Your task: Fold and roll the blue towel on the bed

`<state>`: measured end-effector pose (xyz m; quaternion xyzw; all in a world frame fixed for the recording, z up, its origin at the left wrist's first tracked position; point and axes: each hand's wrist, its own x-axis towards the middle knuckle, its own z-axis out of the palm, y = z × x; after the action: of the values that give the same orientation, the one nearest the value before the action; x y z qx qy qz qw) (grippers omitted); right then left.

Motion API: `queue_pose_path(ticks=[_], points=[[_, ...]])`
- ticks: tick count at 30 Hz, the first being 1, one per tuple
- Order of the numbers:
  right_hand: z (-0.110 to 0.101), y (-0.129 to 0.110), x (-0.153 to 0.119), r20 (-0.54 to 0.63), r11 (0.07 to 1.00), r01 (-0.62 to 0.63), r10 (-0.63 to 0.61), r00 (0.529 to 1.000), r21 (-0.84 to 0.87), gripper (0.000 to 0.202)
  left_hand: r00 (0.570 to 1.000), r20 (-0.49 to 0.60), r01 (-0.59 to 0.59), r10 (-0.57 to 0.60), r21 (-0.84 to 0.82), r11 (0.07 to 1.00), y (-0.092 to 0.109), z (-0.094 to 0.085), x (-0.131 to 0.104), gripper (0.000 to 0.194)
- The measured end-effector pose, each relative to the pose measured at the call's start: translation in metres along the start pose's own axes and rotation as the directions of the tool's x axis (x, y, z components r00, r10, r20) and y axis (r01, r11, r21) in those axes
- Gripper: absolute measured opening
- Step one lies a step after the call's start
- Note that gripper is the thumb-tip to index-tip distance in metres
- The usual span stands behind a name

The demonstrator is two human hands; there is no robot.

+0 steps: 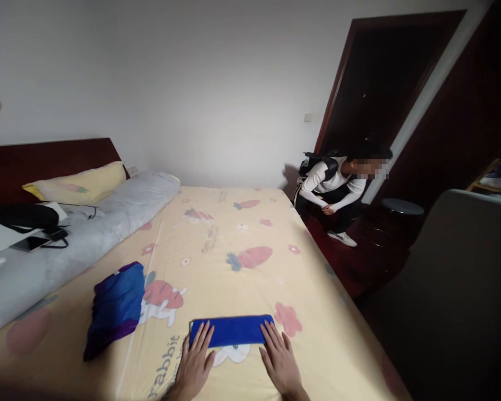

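Left hand (195, 363) and right hand (280, 361), fingers spread, press a flat folded blue cloth (232, 329).

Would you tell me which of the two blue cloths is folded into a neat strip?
The plain blue cloth under both hands; the purple-edged cloth lies crumpled.

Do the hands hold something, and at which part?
Nothing is gripped. The left hand and right hand lie flat, fingers on the two ends of the folded blue cloth on the bed.
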<state>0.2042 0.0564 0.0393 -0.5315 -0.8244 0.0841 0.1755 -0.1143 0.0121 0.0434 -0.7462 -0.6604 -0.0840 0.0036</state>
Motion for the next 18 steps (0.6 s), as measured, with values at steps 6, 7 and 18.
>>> queue_pose_path(ticks=[6,7,18], points=[[-0.023,-0.019,0.031,0.052,0.993,-0.121,0.121,0.991,0.001,0.050,0.998,0.058,0.033,-0.032,-0.019,0.999,0.006,-0.012,0.008,0.064],[-0.028,-0.025,0.038,0.059,0.990,-0.140,0.140,0.988,-0.004,0.049,0.995,0.081,0.052,-0.050,-0.024,0.998,0.008,-0.017,0.012,0.067],[-0.113,-0.051,0.083,0.129,0.992,-0.115,0.107,0.986,0.057,0.024,0.987,0.074,0.144,-0.144,-0.001,0.990,-0.003,-0.069,0.039,0.045]])
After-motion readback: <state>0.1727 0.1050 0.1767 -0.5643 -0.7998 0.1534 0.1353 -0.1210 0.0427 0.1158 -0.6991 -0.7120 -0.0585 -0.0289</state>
